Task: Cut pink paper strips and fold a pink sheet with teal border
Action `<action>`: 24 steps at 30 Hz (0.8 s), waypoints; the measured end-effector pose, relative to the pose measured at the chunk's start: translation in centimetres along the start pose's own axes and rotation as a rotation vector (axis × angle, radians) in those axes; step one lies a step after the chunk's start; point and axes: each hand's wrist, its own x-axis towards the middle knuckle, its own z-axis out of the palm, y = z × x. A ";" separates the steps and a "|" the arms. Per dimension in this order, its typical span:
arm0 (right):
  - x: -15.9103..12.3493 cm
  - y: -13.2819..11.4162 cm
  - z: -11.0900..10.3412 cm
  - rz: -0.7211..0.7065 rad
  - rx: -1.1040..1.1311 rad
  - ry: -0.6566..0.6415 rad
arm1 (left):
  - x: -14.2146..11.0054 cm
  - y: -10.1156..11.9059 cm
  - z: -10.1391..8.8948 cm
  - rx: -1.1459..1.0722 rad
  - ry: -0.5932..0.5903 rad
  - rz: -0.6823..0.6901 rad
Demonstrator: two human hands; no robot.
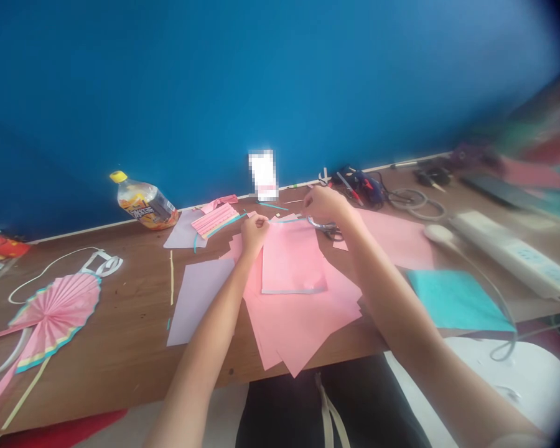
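Observation:
A pink paper sheet [293, 258] lies on a fanned stack of larger pink sheets [298, 339]. One narrow blue strip [289, 221] runs along its far edge, and another blue strip [294, 291] borders its near edge. My left hand [256, 231] is closed in a pinch at the far left corner, on the end of the far strip. Just beyond the far right corner, my right hand [324, 204] has its fingertips pressed together; what they hold is too small to tell. Scissors [325, 228] lie partly hidden beneath my right hand.
A pleated pink fan [58, 317] and a bottle [147, 202] are at left. Lilac sheets [200, 298] and a folded pink piece [217, 219] lie nearby. Turquoise paper [460, 298], a power strip [516, 252] and cables occupy the right. A bright phone [264, 177] leans against the blue wall.

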 end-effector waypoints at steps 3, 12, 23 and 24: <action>-0.1 -0.1 0.2 0.045 -0.028 -0.017 | -0.2 0.2 0.0 0.026 -0.022 0.007; -0.3 -0.6 0.1 0.037 -0.009 -0.036 | -0.4 0.6 -0.3 0.112 0.025 0.184; -0.1 0.0 0.1 -0.006 0.048 -0.019 | -2.1 1.9 -0.2 0.551 0.004 0.372; 0.0 0.0 0.1 -0.009 0.051 -0.009 | -2.2 2.0 -0.1 0.589 -0.020 0.360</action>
